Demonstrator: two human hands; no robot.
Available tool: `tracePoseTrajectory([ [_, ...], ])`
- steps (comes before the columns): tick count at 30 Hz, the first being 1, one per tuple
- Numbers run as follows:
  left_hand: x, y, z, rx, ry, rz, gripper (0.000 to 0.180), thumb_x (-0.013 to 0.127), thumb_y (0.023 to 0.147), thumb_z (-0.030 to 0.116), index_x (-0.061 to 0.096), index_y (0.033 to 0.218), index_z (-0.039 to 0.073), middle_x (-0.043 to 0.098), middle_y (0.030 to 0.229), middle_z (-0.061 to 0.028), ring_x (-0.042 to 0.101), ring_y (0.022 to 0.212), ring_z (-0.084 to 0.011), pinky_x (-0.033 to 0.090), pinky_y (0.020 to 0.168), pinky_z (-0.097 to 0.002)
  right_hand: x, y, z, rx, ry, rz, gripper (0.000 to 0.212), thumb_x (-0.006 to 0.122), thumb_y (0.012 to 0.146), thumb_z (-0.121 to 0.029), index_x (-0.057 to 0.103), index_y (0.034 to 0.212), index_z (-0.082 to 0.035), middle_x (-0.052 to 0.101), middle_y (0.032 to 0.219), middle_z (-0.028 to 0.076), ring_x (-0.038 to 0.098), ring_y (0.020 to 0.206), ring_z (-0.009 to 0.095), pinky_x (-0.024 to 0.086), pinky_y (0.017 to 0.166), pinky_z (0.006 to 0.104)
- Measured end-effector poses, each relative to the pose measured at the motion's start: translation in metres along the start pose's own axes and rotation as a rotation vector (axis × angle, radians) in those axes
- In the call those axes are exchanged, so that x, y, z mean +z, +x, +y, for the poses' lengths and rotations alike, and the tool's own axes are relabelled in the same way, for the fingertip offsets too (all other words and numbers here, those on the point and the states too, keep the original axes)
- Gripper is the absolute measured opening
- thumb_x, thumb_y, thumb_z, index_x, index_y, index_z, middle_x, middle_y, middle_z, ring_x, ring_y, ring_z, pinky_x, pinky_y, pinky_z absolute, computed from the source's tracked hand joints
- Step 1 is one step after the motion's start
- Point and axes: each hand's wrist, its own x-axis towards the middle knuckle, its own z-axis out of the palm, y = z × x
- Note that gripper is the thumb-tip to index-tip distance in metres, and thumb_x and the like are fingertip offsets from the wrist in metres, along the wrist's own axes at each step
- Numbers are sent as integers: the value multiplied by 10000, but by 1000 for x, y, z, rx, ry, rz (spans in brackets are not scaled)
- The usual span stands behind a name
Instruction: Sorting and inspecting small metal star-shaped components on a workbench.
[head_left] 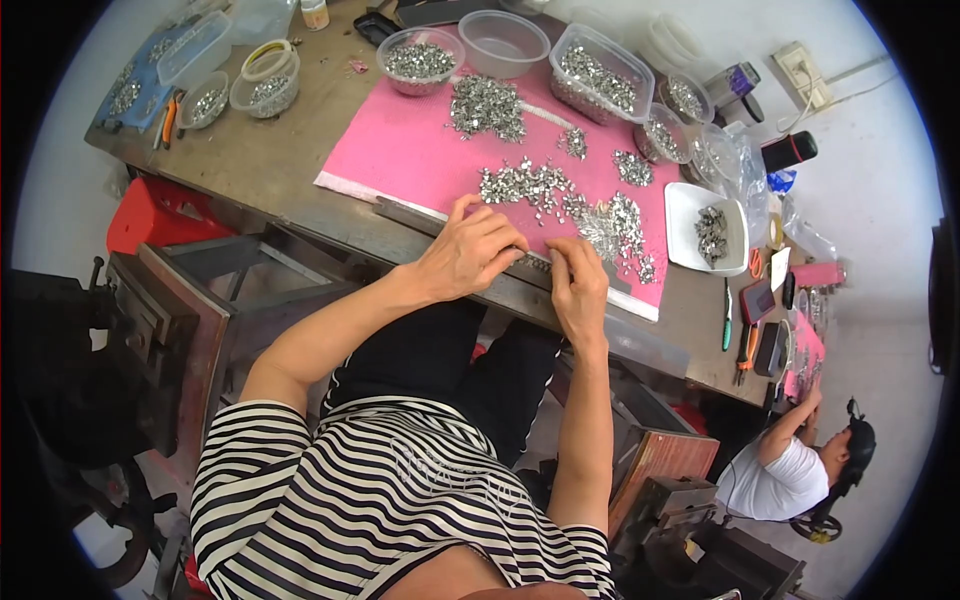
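Observation:
Both of my hands meet at the front edge of the bench, over a long metal bar point(410, 217). My left hand point(468, 250) has its thumb and fingertips pinched together. Opposite it, the fingers of my right hand point(578, 280) are also bent into a pinch. Between the fingertips lies a short row of small silvery metal pieces point(535, 262); what each pinch holds is too small to make out. Just beyond are loose heaps of small shiny metal parts point(525, 185) on a pink cloth point(385, 140), with another pile point(612, 228) beyond my right hand.
Clear plastic tubs of metal parts point(420, 88) line the back, beside an empty round tub point(503, 68). A white tray point(680, 225) stands right. Orange-handled pliers point(747, 345) and a green-handled tool point(727, 325) lie nearby. A person in a white shirt point(770, 480) works at far right.

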Motion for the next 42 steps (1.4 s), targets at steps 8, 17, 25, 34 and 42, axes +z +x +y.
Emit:
tracePoseTrajectory([
  [8, 8, 3, 11, -37, 131, 64, 190, 745, 877, 230, 677, 1013, 116, 630, 914, -32, 590, 964, -239, 321, 1064, -524, 16, 25, 12, 109, -109, 3, 77, 717, 888, -101, 690, 925, -39, 605, 846, 112, 599, 837, 305, 420, 771, 425],
  [17, 16, 40, -19, -50, 205, 40, 132, 703, 892, 221, 702, 957, 106, 646, 920, -49, 587, 970, -258, 309, 1032, -569, 16, 28, 12, -8, -351, 12, 88, 722, 874, -104, 656, 863, -46, 609, 849, 102, 594, 854, 287, 397, 785, 420],
  [25, 22, 54, -19, -102, 265, -15, 114, 719, 831, 214, 721, 874, 109, 664, 918, -79, 585, 992, -287, 307, 1008, -583, 2, -7, -11, -11, -113, 0, 65, 719, 857, -35, 679, 908, -44, 621, 866, 72, 596, 860, 270, 409, 802, 390],
  [34, 21, 53, -21, -120, 241, -36, 77, 704, 819, 189, 696, 823, 112, 660, 902, -60, 580, 1002, -277, 294, 1022, -598, -1, 14, 6, -13, -172, 79, 95, 705, 888, -67, 742, 974, -53, 636, 839, 108, 621, 780, 282, 442, 733, 390],
  [42, 10, 31, 11, -1, 49, -19, 109, 746, 785, 154, 650, 820, 113, 613, 848, -30, 580, 916, -231, 326, 1034, -542, 5, 34, 34, 1, -359, 36, 96, 716, 893, -120, 727, 967, -59, 635, 858, 107, 617, 805, 292, 408, 795, 406],
])
